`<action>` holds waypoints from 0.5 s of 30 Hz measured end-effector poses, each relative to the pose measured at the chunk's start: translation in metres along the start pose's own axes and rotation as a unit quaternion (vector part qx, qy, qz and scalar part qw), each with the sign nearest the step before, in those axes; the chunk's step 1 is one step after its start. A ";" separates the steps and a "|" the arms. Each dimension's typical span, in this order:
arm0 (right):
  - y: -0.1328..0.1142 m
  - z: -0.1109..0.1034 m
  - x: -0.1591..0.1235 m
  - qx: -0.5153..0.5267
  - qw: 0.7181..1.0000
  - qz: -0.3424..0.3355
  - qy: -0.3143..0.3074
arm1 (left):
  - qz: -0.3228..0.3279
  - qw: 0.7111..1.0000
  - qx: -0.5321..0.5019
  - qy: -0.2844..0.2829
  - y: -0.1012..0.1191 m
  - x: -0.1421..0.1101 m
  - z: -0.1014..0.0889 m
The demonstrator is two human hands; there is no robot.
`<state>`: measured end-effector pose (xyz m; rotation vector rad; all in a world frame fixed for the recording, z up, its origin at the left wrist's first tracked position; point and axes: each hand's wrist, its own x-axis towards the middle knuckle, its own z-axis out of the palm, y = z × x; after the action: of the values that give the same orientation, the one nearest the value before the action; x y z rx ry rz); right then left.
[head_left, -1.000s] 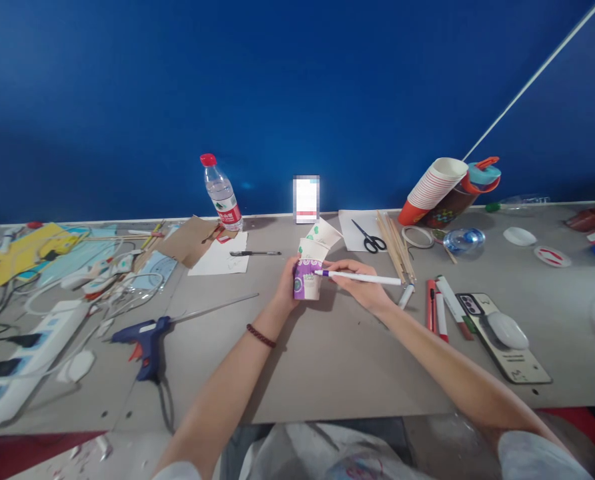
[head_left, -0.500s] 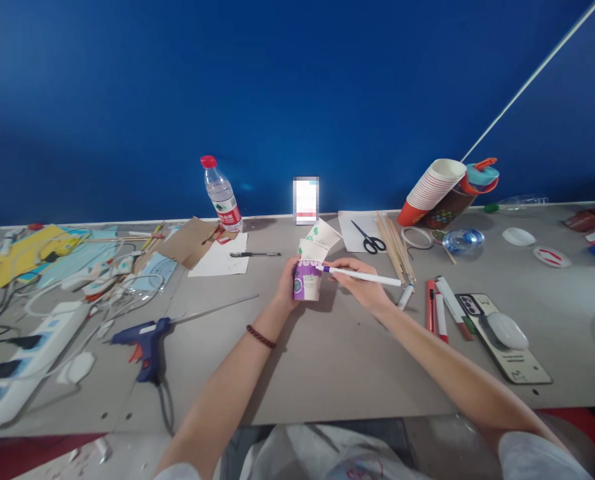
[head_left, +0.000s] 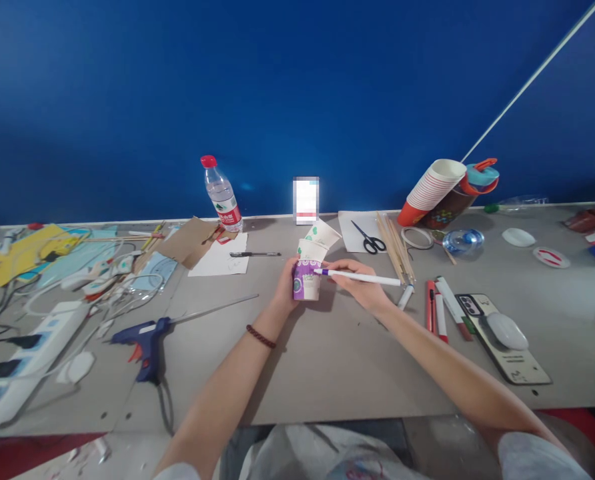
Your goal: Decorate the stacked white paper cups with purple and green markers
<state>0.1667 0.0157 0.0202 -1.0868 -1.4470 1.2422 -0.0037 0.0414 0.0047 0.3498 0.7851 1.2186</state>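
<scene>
A paper cup (head_left: 308, 283), partly coloured purple with curved marks near its top, is gripped from the left by my left hand (head_left: 286, 287). Its right side is still pale. A white paper piece with green marks (head_left: 324, 233) rises above the cup's upper part, tilted right. My right hand (head_left: 360, 283) pinches a white marker (head_left: 365, 276) with a purple end, and the tip meets the cup's face. The left fingers behind the cup are hidden.
To the left are a glue gun (head_left: 150, 340), a power strip (head_left: 32, 360) with cables and a water bottle (head_left: 222, 197). Scissors (head_left: 370, 238), wooden sticks (head_left: 396, 247), stacked cups (head_left: 435, 187), markers (head_left: 441, 313) and a phone (head_left: 497, 340) lie to the right.
The marker tip has shifted slightly left and down across the cup, and my right hand has moved with it. The cup and my left hand look nearly unchanged.
</scene>
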 end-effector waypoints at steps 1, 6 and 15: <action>-0.001 0.000 -0.001 -0.016 1.000 -0.011 -0.012 | 0.001 1.000 -0.001 -0.005 0.000 0.001 -0.001; -0.004 0.002 -0.006 -0.068 0.996 -0.046 -0.041 | -0.006 1.000 0.003 -0.013 0.001 0.003 -0.003; 0.000 0.001 -0.002 -0.115 0.992 -0.054 -0.015 | 0.007 1.000 0.007 -0.030 -0.001 0.005 -0.007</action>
<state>0.1658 0.0135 0.0197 -1.1299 -1.6803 1.0377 -0.0072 0.0448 -0.0026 0.4011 0.7406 1.2106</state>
